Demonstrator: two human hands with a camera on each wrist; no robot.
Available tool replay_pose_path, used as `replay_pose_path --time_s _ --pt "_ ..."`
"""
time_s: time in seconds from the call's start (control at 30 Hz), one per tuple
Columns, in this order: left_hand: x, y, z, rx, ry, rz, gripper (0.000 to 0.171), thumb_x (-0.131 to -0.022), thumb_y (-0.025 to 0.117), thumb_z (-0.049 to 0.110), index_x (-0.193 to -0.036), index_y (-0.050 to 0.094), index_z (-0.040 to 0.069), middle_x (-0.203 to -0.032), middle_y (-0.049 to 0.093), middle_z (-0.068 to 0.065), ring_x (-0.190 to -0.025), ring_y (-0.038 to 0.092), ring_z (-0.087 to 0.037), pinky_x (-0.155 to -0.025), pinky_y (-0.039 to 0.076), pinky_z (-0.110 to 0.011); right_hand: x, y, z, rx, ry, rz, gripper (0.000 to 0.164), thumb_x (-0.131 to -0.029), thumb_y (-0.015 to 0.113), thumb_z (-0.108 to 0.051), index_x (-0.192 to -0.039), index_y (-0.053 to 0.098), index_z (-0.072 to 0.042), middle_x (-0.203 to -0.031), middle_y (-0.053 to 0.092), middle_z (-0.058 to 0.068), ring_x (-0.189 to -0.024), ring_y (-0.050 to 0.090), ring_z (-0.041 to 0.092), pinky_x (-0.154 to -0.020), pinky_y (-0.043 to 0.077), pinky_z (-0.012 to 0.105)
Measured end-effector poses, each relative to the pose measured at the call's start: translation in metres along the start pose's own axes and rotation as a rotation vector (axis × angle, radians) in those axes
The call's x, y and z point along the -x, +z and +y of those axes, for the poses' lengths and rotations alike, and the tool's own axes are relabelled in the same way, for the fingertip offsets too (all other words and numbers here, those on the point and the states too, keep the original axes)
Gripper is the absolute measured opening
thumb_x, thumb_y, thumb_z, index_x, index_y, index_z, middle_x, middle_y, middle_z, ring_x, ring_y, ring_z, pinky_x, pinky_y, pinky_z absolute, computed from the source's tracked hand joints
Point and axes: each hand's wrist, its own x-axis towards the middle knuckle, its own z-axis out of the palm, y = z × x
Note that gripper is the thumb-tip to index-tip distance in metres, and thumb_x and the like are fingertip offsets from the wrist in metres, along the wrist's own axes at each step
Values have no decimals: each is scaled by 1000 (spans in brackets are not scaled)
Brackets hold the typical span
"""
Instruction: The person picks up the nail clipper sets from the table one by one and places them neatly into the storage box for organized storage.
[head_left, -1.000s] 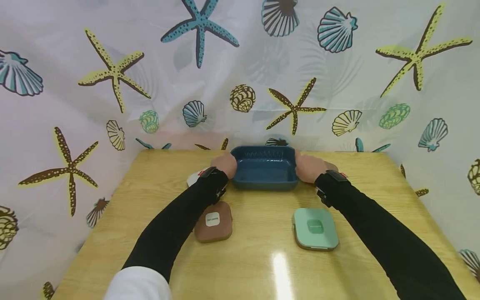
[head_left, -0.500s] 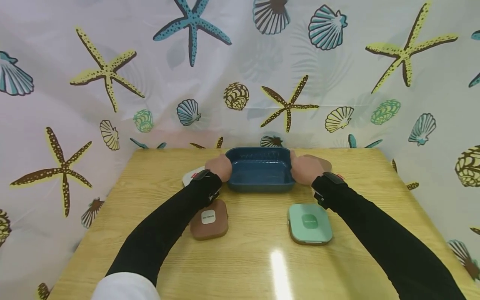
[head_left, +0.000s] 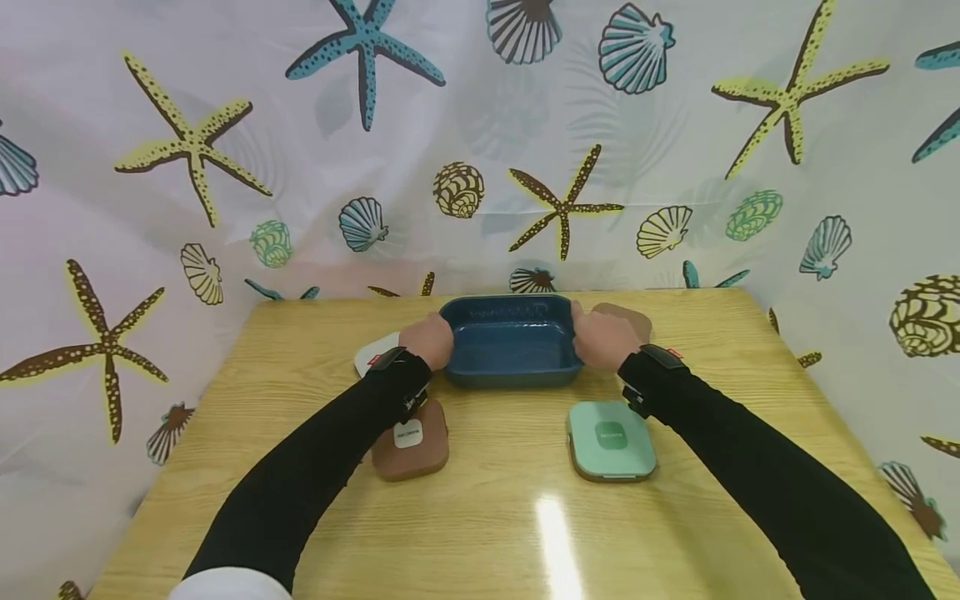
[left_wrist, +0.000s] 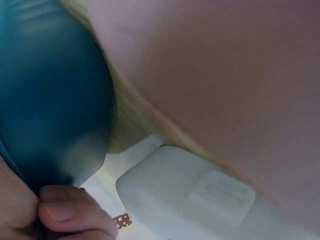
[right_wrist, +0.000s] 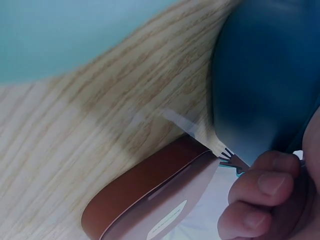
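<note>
A dark blue glossy baking dish sits at the back middle of the table, its inside bare. My left hand grips its left end; in the left wrist view, curled fingertips show at the dish's edge. The right end is held by my right hand, whose fingers curl at that edge in the right wrist view. Beside the left hand lies a white case, partly covered. A pinkish-brown case is half hidden behind the right hand.
A brown case with a pale label lies near the left forearm. In front of the dish, to the right, is a mint-green case. Behind the wooden table hangs a shell-and-starfish cloth.
Held by both hands, the dish has come slightly toward me, nearer the mint-green and brown cases. The head view has turned a little, so everything shifts left. Both grips look the same.
</note>
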Motion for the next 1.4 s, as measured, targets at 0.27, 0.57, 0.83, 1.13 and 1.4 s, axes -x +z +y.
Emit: replay_pose_path --time_s 0.27,0.57,0.83,1.13,1.4 --pt "-16 17 0 37 -54 58 70 -106 51 18 -160 13 -2 -67 60 -10 -54 56 -26 -53 39 -42 -1 0 1 23 -14 26 63 -100 54 -15 -152 30 13 -50 39 0 -41 28 13 -44 18 30" --pt "-1 3 7 23 -64 47 64 -110 43 22 -160 12 -2 -62 57 -9 -51 52 -24 -53 38 -40 1 -1 7 37 -20 28 60 -105 52 -29 -153 38 2 -66 59 6 -48 45 17 -45 25 31" --pt "-6 14 -1 -5 -3 156 60 -108 48 26 -158 26 0 -59 52 -4 -46 44 -18 -50 34 -38 1 -21 44 -95 23 124 50 -109 40 -37 -146 51 -4 -100 74 16 -81 69 31 -59 47 43" --pt "-58 63 -16 -28 -54 167 73 -106 53 32 -162 15 5 -60 51 -5 -48 46 -23 -49 36 -41 5 -21 76 -134 12 25 61 -104 55 -40 -149 45 0 -132 57 27 -115 58 43 -90 48 56" --pt "31 -29 11 52 -25 77 63 -107 54 27 -158 27 0 -59 48 -5 -48 42 -19 -54 41 -36 2 -5 78 -103 12 -182 107 -81 75 -65 -160 25 -13 -158 31 26 -136 36 58 -98 32 78"
